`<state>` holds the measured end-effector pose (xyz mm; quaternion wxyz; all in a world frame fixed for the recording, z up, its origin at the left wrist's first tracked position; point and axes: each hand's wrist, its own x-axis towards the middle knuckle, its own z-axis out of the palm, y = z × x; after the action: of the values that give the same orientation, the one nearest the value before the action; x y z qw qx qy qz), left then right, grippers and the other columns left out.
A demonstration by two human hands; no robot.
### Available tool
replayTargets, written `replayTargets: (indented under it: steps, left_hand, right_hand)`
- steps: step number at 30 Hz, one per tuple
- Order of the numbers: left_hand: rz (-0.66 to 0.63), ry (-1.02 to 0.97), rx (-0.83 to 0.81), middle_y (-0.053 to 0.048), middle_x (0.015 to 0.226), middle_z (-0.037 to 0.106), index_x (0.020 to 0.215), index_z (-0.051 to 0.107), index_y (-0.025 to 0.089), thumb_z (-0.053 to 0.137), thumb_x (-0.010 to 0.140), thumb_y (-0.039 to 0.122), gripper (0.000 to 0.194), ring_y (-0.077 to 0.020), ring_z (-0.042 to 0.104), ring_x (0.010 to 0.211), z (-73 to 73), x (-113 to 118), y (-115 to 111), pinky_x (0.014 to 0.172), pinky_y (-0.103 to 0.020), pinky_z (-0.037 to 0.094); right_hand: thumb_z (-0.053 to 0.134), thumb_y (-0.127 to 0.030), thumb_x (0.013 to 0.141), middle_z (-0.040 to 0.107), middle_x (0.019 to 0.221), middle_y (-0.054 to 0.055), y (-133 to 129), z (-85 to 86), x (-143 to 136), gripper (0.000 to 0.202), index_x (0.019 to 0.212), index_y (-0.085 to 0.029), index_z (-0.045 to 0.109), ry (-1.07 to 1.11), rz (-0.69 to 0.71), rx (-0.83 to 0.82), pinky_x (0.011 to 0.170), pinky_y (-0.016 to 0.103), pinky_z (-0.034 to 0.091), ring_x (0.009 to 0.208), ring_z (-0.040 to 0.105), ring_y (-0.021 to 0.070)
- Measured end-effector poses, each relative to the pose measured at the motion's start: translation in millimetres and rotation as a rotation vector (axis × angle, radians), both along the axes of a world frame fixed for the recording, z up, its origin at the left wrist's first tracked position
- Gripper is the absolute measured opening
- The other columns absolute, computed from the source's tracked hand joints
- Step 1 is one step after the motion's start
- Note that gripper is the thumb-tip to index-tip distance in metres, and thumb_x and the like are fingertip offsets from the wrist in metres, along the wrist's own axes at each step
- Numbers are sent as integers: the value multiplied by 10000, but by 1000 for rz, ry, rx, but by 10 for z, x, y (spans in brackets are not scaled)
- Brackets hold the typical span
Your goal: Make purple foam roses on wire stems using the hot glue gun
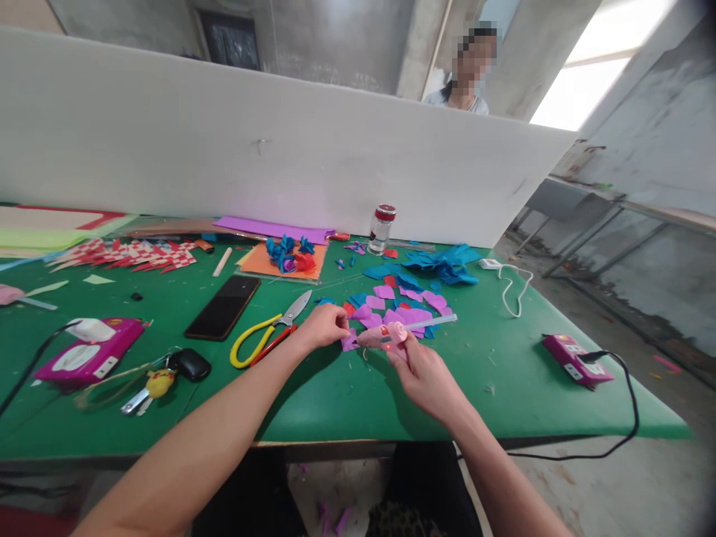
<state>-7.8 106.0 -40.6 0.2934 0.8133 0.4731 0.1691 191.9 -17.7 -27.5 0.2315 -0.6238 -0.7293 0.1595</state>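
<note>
My right hand (418, 371) is wrapped round a pink hot glue gun (396, 333) with a pale glue stick (433, 322) sticking out of its back. The gun's nozzle points left at a small purple paper piece (350, 341), which my left hand (324, 326) pinches by its edge. Just beyond the gun lie loose purple paper petals (376, 303), mixed with blue and red ones. Yellow-and-red-handled scissors (271, 330) rest left of my left hand, partly hidden by the forearm.
Crumpled blue paper (444, 265) and a red-lidded jar (382, 230) stand towards the white board (313, 156). Paper flowers (288, 253), a phone (222, 307), keys (159, 382) and a pink power strip (92, 352) are leftward. Another power strip (576, 361) trails a cord at right. A person is beyond the board.
</note>
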Motion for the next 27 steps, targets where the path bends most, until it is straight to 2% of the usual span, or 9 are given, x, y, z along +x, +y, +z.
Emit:
replayTargets:
  steps: [6,14,23,27]
  left_hand:
    - [21,-10,-12,3,569,645,577,644,159,630,615,172,43,-152,568,582,24,8,-20,548,-250,353]
    - [34,-20,-13,2,574,643,582,646,160,643,612,188,41,-154,568,575,23,10,-22,540,-251,350]
    - [30,-19,-1,-6,587,654,583,647,163,643,619,192,46,-162,579,585,8,4,-13,556,-260,361]
    - [29,-14,-3,-6,594,657,585,646,164,638,614,185,36,-164,583,589,1,6,-7,554,-261,358]
  right_hand:
    - [399,-269,932,703,966,156,16,-24,-76,376,1260,-97,464,-57,26,7,646,281,390,841,662,264]
    - [413,-249,920,706,942,150,24,-24,-46,367,1252,-107,476,-75,-9,2,622,273,370,808,662,261]
    - [403,-288,925,692,1044,155,16,-58,29,343,1216,-133,500,-2,-41,-6,672,285,398,897,656,271]
    - [426,-306,901,701,946,129,20,-60,94,308,1146,-152,529,109,-59,21,661,291,413,807,651,250]
